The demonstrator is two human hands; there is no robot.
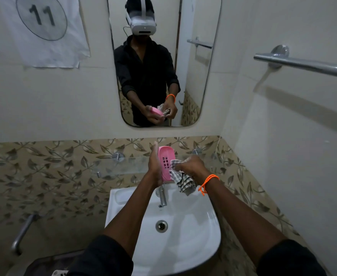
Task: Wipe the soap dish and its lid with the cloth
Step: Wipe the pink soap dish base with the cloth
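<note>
You stand at a white sink (193, 226) under a wall mirror (193, 80), leaf-patterned tiles behind the tap (162, 196). Above the basin your left hand (154, 168) grips the pink soap dish (166, 163) on edge — its slotted face towards you. Your right hand (191, 166), orange band (207, 183) at the wrist, clutches the checked cloth (180, 179) against the dish's right side.

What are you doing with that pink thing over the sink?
A person is cleaning a pink soap dish. The left hand holds it upright above the white sink, and the right hand presses a checked cloth against its side with the holes. No lid can be seen.
</note>
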